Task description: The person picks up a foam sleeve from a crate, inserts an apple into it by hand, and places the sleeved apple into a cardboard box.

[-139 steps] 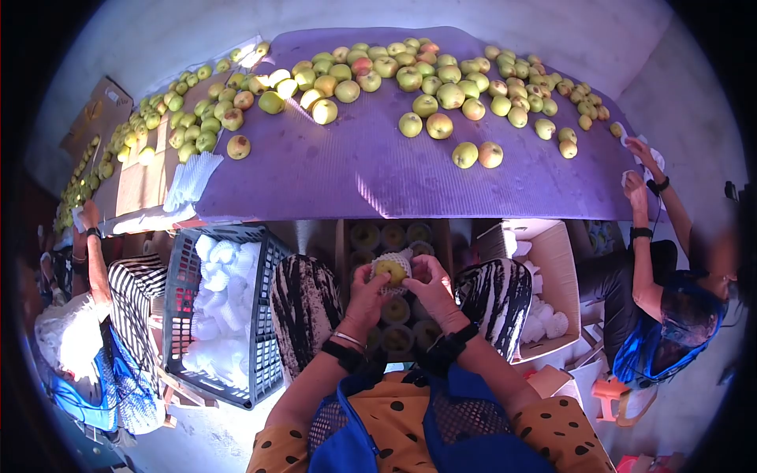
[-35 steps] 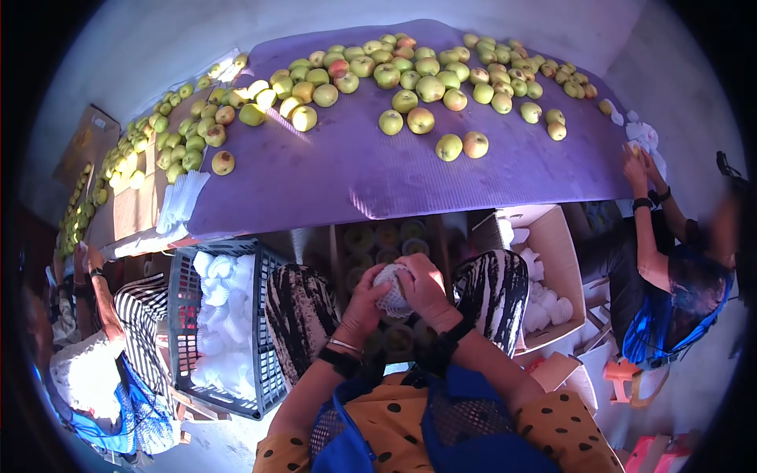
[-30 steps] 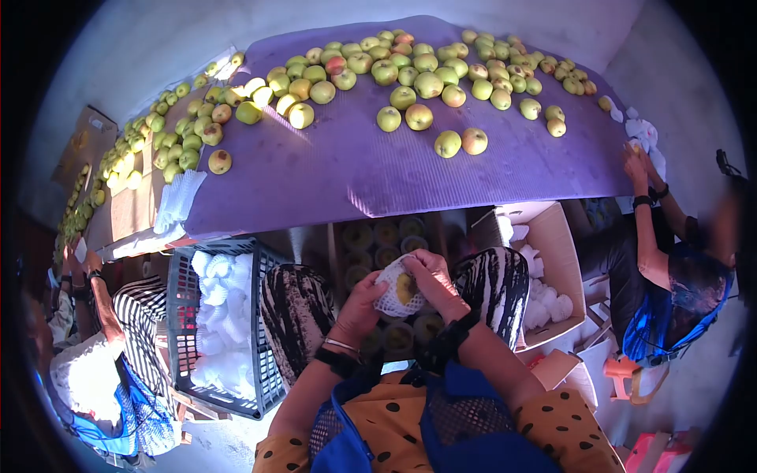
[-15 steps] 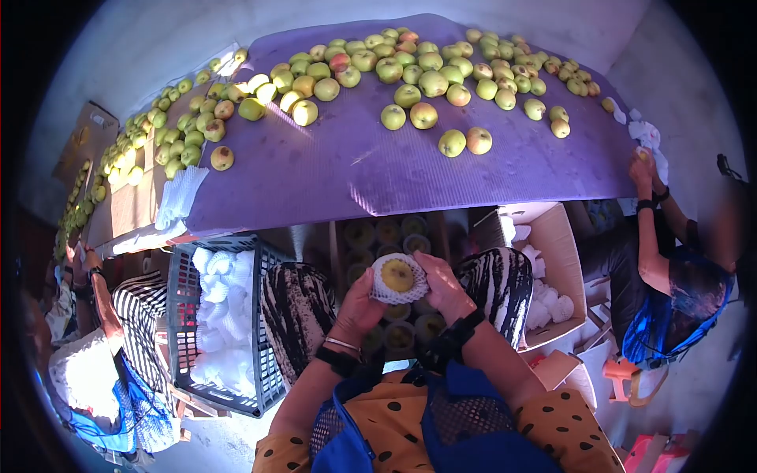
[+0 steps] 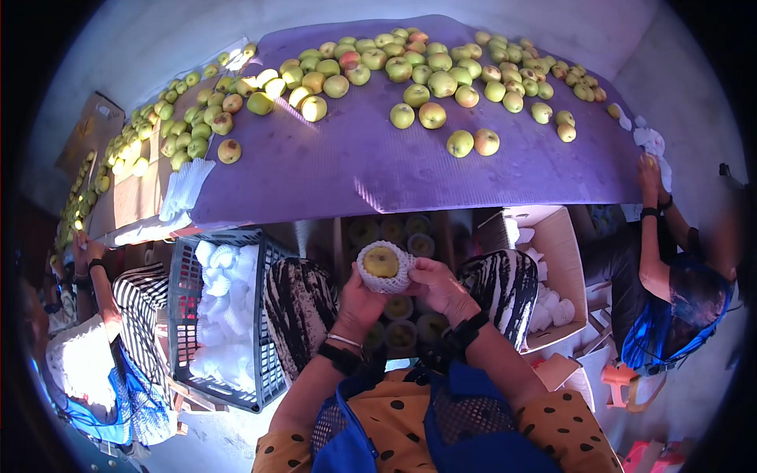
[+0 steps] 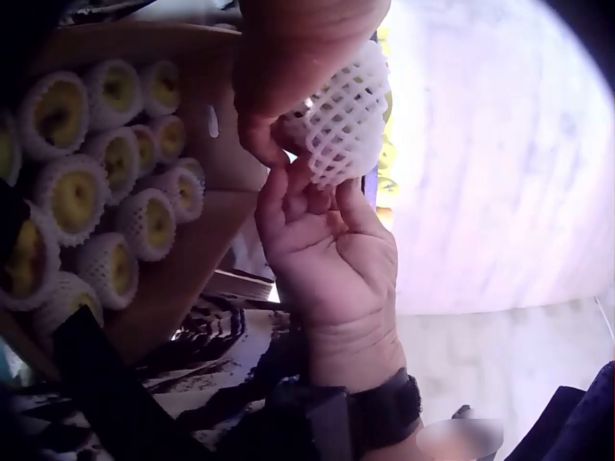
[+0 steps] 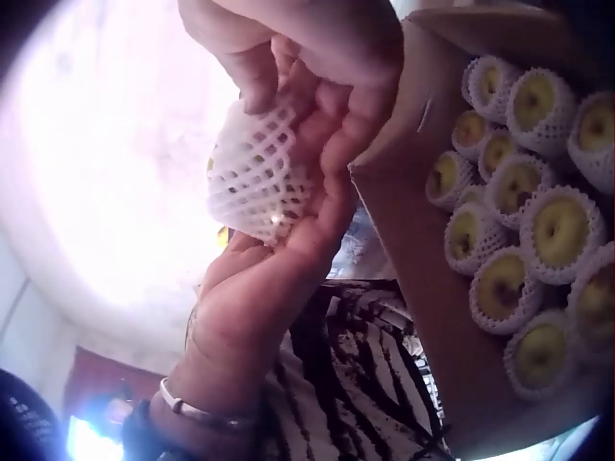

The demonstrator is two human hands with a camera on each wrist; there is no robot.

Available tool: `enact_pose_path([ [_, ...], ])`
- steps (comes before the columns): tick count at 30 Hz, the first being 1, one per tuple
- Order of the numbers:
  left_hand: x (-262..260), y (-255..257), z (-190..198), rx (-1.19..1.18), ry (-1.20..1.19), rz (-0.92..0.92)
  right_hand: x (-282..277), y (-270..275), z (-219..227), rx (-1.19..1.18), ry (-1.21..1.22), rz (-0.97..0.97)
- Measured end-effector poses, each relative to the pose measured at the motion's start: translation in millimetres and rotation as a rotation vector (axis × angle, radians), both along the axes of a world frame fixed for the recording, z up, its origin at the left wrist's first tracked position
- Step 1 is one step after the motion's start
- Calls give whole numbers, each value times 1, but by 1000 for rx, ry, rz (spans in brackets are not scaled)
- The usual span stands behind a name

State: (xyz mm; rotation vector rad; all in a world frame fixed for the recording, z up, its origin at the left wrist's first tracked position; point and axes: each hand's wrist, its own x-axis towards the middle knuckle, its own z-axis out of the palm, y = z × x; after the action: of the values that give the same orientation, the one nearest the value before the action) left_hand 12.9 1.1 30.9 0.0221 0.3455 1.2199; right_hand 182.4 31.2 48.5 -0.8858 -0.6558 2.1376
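1. The left hand [image 5: 361, 303] is cupping an apple [image 5: 381, 262] in a white foam net [image 5: 388, 287] from its left and underside, its fingers and thumb curling round the net.
2. The right hand [image 5: 438, 286] is pinching the right edge of the same net between thumb and curled fingers.
3. The apple is sitting inside the net, one end showing through the opening, and both hands are holding it up over a cardboard box [image 7: 394, 187] between the person's knees.
4. In that box, wrapped apples [image 7: 560, 233] are lying close together in rows, each wearing its own white net.
5. Beyond the box, a purple mat [image 5: 315, 173] is covering the table, and many loose apples [image 5: 441, 83], green, yellow and some red, are lying mostly along its far side.
6. A stack of flat nets [image 5: 186, 189] is lying at the mat's near left corner.
7. To the person's left, a black crate [image 5: 270, 347] is holding a heap of white nets [image 5: 225, 307]; to the right, an open carton [image 5: 569, 268] is holding more white foam [image 5: 558, 310].
8. Another person [image 5: 87, 370] is sitting at far left, and one more [image 5: 678, 307] is sitting at far right, with arms reaching to the table's edge.
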Motion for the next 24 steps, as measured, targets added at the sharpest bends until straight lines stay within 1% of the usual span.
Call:
enact_pose_path([
  [3, -2, -1, -1, -35, -8, -20, 5, 1, -8, 78, -462, 136],
  [6, -6, -1, 2, -65, 70, -39, 11, 7, -6, 129, -657, -47],
  [7, -6, -2, 0, -56, 112, -39, 11, 8, -5, 237, -639, -53],
  [9, -6, -1, -7, -35, 193, -39, 8, 14, 13, 455, -598, -65],
  [12, -5, 0, -9, -30, 331, -53, -5, 18, 32, 705, -739, 134],
  [15, -5, 0, -10, 14, 500, -61, -24, 24, 29, 1203, -836, 295],
  [16, -5, 0, -12, -10, 536, -56, -26, 24, 32, 1056, -829, 449],
  [18, -4, -1, -18, -65, 605, -52, -36, 22, 27, 1006, -873, 504],
  [19, -6, -2, -20, -125, 605, -83, -38, 21, 24, 978, -896, 532],
  [21, -13, -1, -16, -238, 603, -143, -31, 31, 2, 814, -757, 401],
  [22, -17, 1, -9, -296, 706, -109, -25, 38, -7, 736, -688, 336],
  [24, -25, 2, 8, -413, 910, -33, -11, 46, 1, 425, -544, 52],
])
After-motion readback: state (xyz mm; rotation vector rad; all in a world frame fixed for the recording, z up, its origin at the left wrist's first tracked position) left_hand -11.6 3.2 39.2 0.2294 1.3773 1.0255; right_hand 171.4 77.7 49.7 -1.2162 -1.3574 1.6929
